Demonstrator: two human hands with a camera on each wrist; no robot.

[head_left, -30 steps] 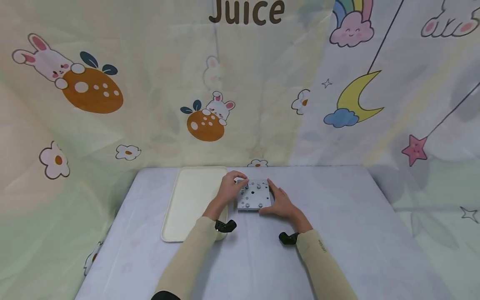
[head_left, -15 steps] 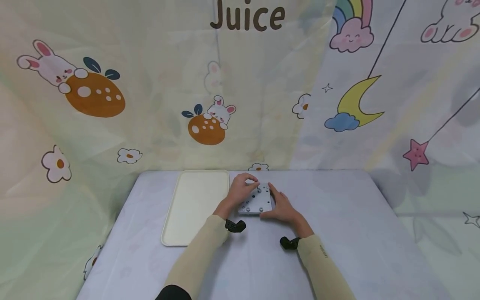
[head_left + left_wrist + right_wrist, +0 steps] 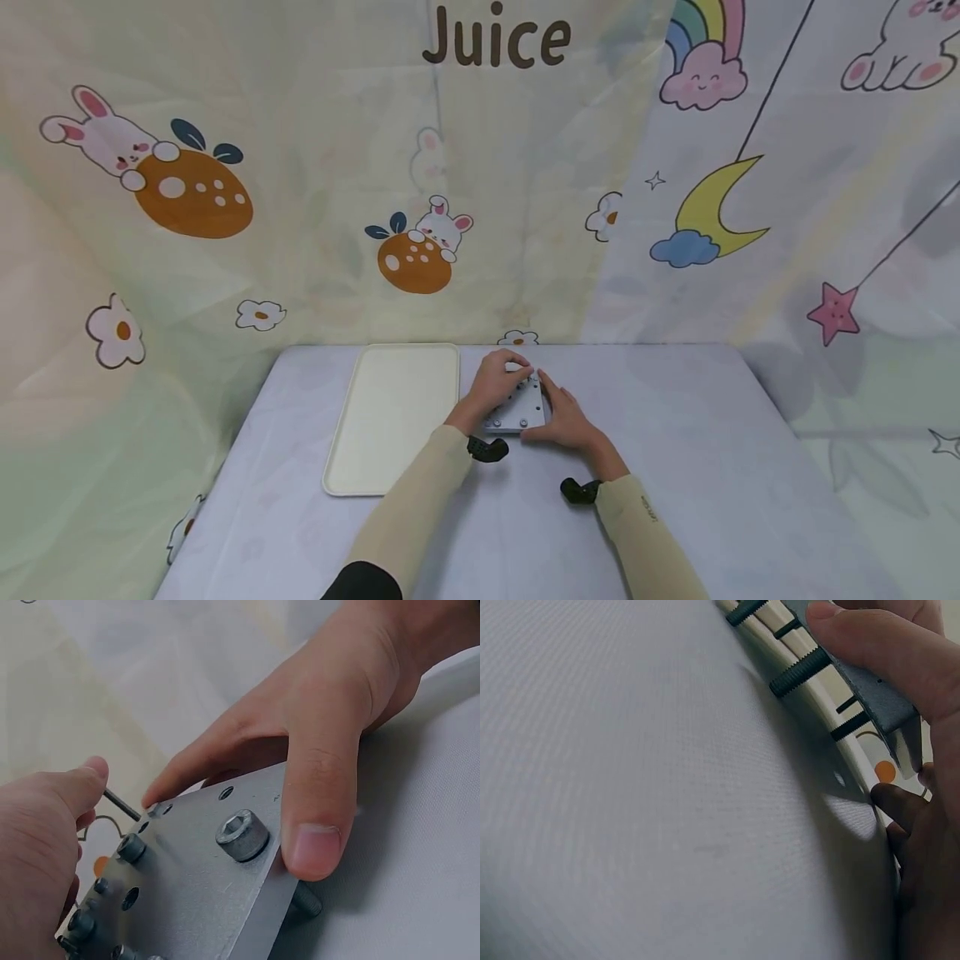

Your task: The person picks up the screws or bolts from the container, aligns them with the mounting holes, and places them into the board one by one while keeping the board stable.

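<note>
A grey metal plate (image 3: 516, 415) with holes and several socket-head bolts lies right of the tray. My right hand (image 3: 568, 418) grips its right edge, thumb at the near corner and fingers at the far one. In the left wrist view a large bolt (image 3: 242, 835) sits close to that thumb. My left hand (image 3: 495, 382) reaches over the plate to its far right corner. Between its thumb and fingers it pinches a thin dark rod (image 3: 122, 805), the lower end right at a corner hole; its top is hidden. Threaded bolt shanks (image 3: 800, 672) stick out under the plate.
A cream tray (image 3: 393, 417) lies on the white-covered table (image 3: 660, 417), left of the plate and partly behind the left forearm. A printed cloth backdrop (image 3: 300, 167) hangs along the table's back edge.
My left hand has moved rightward across the plate, from its far left side to the far right corner. My right hand keeps its grip on the edge. The head view has tilted up slightly.
</note>
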